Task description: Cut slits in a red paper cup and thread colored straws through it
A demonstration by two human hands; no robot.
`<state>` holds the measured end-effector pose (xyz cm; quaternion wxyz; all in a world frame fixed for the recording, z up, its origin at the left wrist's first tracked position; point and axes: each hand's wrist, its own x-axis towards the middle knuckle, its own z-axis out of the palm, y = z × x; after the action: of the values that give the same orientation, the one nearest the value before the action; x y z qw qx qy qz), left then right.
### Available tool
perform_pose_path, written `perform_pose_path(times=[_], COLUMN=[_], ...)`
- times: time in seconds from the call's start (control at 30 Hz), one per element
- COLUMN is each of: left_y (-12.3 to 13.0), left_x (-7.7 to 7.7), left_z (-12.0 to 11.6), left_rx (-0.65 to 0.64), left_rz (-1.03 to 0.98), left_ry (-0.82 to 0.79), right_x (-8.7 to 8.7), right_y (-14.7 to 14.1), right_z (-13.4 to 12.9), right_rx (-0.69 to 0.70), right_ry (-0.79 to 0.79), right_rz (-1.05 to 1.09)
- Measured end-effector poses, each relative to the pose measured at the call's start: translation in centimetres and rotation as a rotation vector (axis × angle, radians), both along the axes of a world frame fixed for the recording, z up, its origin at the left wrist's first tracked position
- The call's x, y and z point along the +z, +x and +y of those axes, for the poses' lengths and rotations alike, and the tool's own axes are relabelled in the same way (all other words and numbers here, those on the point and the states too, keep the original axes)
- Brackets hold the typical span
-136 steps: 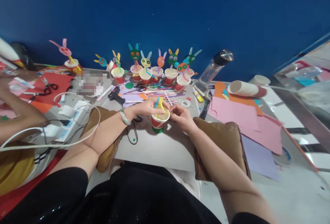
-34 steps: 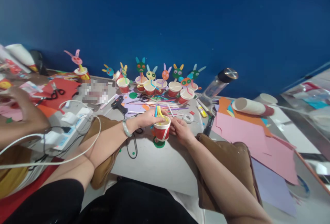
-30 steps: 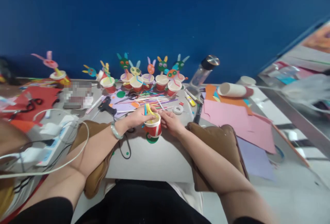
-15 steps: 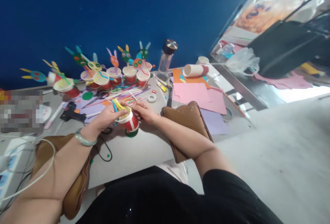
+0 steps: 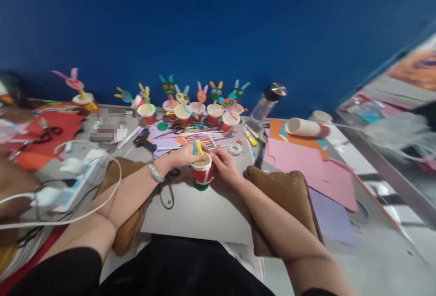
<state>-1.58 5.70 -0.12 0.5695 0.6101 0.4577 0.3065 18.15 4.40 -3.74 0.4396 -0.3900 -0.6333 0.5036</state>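
Note:
Near the middle of the table I hold a red-and-white paper cup, tilted slightly, with a green disc under its base. My left hand is closed at its rim, the thumb over the near edge, beside yellow and blue strips that stick up from the cup. My right hand is closed with its fingertips against the cup's right side. Whether those fingers also pinch something small cannot be made out.
Decorated rabbit cups line the blue wall. Behind my hands lie a glue gun, coloured sticks and a tape roll. A glass bottle and pink paper are to the right. A white cable loops past my left arm.
The view has swung left, so more of the table's left side shows, with red paper and another person's blurred arm. Both my hands stay at the cup.

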Motion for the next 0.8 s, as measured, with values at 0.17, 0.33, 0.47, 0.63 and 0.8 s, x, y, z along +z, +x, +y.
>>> perform_pose_path(times=[0.17,0.33,0.47,0.63,0.8], left_y=[0.06,0.10,0.13,0.40,0.39], left_x=[-0.42,-0.59,-0.73,-0.89,-0.79], left_z=[0.10,0.24,0.32,0.35,0.23], left_rx=[-0.017,-0.025,-0.011,0.068,0.094], left_rz=[-0.032,-0.037,-0.067,-0.155,-0.237], left_ry=[0.005,0.009,-0.018,-0.036,0.004], right_x=[-0.15,0.02,0.06,-0.11,-0.11], right_y=[-0.09,-0.27,-0.39,-0.25,-0.25], right_z=[-0.04,-0.19,-0.20,0.36,0.72], right_rx=[-0.027,-0.103,-0.096,-0.145,-0.174], right_ry=[-0.069,-0.186,-0.296,-0.411,-0.428], right_rz=[-0.024,0.021,0.086,0.195,0.242])
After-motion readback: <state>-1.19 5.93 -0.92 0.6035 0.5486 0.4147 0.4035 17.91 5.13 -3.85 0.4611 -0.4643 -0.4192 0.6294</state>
